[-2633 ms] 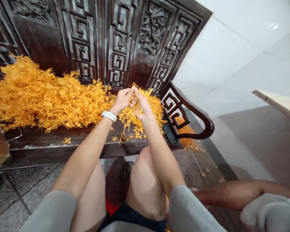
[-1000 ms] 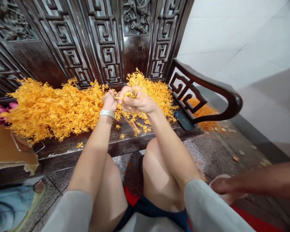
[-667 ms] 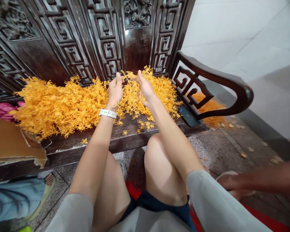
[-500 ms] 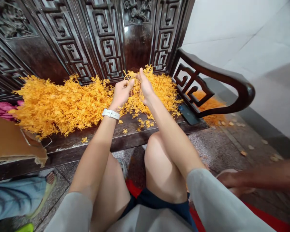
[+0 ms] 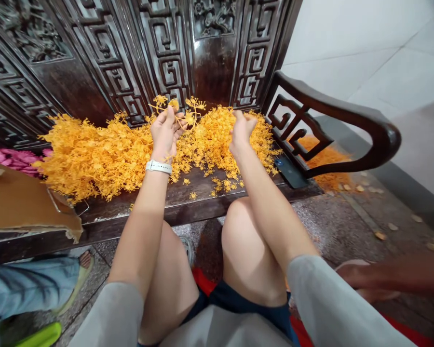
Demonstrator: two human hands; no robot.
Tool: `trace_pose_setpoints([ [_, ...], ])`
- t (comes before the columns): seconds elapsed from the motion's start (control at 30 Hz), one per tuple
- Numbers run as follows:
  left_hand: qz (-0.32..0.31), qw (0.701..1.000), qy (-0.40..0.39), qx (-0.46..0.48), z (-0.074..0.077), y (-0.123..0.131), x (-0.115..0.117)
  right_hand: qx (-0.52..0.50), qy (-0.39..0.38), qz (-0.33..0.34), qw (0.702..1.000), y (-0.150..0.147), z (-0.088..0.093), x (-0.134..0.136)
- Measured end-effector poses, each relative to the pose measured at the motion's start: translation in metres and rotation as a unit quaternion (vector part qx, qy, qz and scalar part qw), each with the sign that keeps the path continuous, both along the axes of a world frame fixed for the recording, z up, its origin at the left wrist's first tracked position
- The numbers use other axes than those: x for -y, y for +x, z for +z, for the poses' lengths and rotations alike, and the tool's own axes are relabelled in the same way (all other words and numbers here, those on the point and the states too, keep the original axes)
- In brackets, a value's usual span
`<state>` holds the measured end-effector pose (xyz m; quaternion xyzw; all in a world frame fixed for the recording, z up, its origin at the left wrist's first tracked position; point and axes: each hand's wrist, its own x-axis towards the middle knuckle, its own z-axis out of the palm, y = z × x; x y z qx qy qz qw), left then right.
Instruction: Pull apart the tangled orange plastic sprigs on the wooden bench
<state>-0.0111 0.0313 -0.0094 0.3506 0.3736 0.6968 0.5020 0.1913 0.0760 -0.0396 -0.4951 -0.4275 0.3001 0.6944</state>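
Note:
My left hand (image 5: 164,132), with a pale watch on its wrist, is closed on an orange plastic flower stem (image 5: 181,120). Thin branches of it carry small florets and spread out past my fingertips. My right hand (image 5: 243,130) is over the pile of loose orange florets (image 5: 215,130) at the right of the bench seat. Its fingers are bent and drawn together; whatever they pinch is hidden. To the left of the florets lies a large heap of orange artificial flower sprays (image 5: 97,156), partly behind my left hand.
A dark carved wooden bench (image 5: 188,205) has a curved armrest (image 5: 376,120) at right, with a phone (image 5: 291,171) beside it. A cardboard box (image 5: 25,202) and pink flowers (image 5: 16,160) are at left. Other people's legs (image 5: 32,284) show at both sides. Orange bits (image 5: 329,166) lie on the floor.
My hands, close together before, have moved apart. The left has gone left with the flower stem, and the right has moved right over the loose florets. The view has shifted slightly.

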Motion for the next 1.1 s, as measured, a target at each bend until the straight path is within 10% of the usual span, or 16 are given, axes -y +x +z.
trace_pose_setpoints([
  [0.23,-0.032,0.997,0.005,-0.063,-0.004,0.020,0.003,0.041,0.036,0.174,0.983,-0.056,0.021,0.030],
  [0.7,-0.175,0.952,0.024,-0.250,0.000,0.028,0.026,0.107,0.063,0.106,0.987,-0.053,0.011,0.029],
  [1.1,-0.161,0.980,-0.031,-0.113,0.000,0.028,0.015,0.014,0.026,0.173,0.985,-0.059,0.013,0.032],
])
